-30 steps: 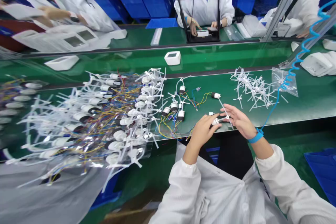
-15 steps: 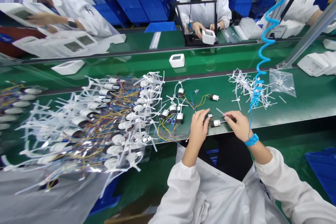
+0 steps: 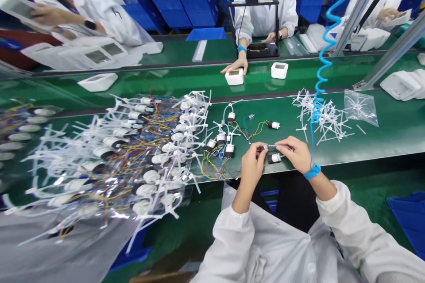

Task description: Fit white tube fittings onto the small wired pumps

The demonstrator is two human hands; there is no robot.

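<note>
My left hand [image 3: 253, 161] is closed, thumb and fingertips pinching a small pale fitting [image 3: 265, 146]. From the other side, my right hand [image 3: 296, 154] grips a short thin white tube [image 3: 272, 146], its end meeting the fitting between both sets of fingertips. I cannot tell whether the tube is seated in it. Just below, a small black-and-white cylindrical motor [image 3: 274, 158] lies on the bench near its front edge. Another motor with yellow wires [image 3: 273, 125] lies beyond my hands. Left of my left hand, several wired motors with white tubes [image 3: 229, 150] stand in a cluster.
A big pile of tubed, wired motors [image 3: 146, 159] covers the bench at left. Loose branched white tubes [image 3: 327, 117] and a clear bag [image 3: 361, 107] lie right. A coiled blue cord [image 3: 323, 59] hangs to my wristband. Across the conveyor [image 3: 186, 78], a co-worker's hand [image 3: 241, 64] touches a white device [image 3: 234, 77].
My hands have come together; the tube in my right hand now meets the fitting, which my left fingers have closed on. The co-worker opposite has reached onto the conveyor, where devices have shifted right.
</note>
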